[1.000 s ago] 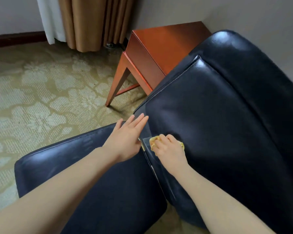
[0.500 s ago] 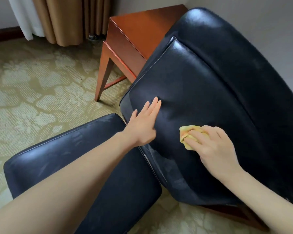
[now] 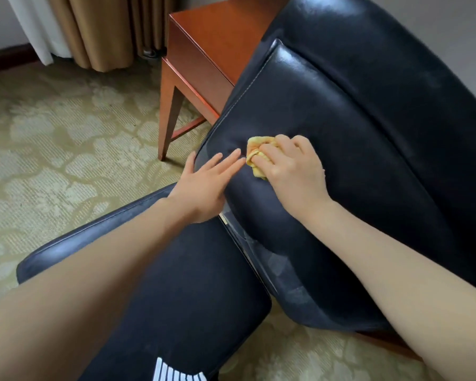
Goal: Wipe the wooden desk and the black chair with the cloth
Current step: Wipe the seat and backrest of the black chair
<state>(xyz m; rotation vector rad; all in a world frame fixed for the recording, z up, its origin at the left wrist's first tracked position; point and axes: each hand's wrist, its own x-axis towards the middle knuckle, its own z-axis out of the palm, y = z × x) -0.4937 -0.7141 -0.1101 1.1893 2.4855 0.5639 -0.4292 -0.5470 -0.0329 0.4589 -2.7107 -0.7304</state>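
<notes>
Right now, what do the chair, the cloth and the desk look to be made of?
Black chair: looks like leather or a faux version, glossy highlights, stitched seam, scuffed dull patches. Cloth: soft yellow fabric, bunched under the right hand, possibly microfiber. Wooden desk: reddish-brown wood or veneer with a smooth satin sheen.

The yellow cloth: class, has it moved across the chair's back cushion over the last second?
Yes. The yellow cloth, under the right hand, has returned toward the back cushion's stitched left edge, after swinging out to mid-cushion.
</notes>
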